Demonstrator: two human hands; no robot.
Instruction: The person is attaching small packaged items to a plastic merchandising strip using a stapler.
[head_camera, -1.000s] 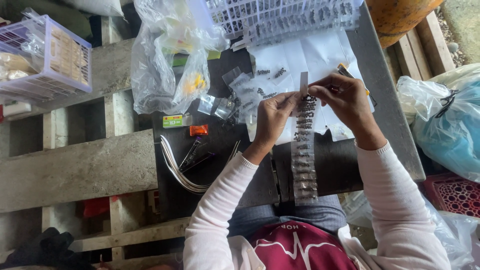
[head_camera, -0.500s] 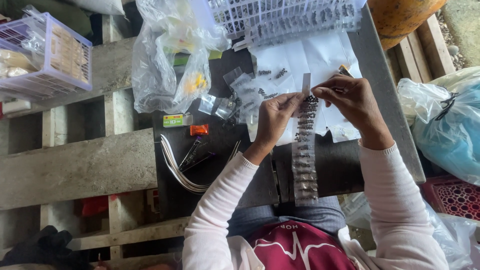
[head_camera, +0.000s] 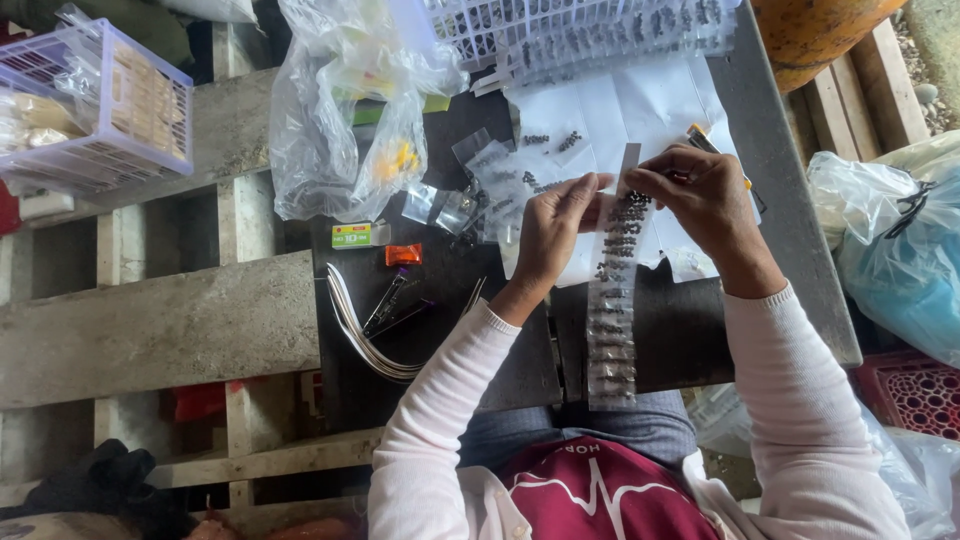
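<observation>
A long clear plastic strip (head_camera: 612, 310) divided into small pockets of dark little parts hangs down over the dark table (head_camera: 440, 300) toward my lap. My left hand (head_camera: 553, 228) pinches the strip's upper end from the left side. My right hand (head_camera: 700, 195) grips the same upper end from the right, fingers closed on it. Small clear bags with dark parts (head_camera: 505, 175) lie on white paper (head_camera: 620, 110) just beyond my hands.
A big clear plastic bag (head_camera: 345, 110) with yellow items sits at the table's far left. A white mesh tray (head_camera: 580, 30) lies at the far edge, a white basket (head_camera: 90, 100) on the left. Metal wires (head_camera: 355, 335), clippers (head_camera: 395, 305), an orange lighter (head_camera: 403, 255) rest nearby.
My hands have shifted slightly along the top of the strip; the strip still hangs in the same place.
</observation>
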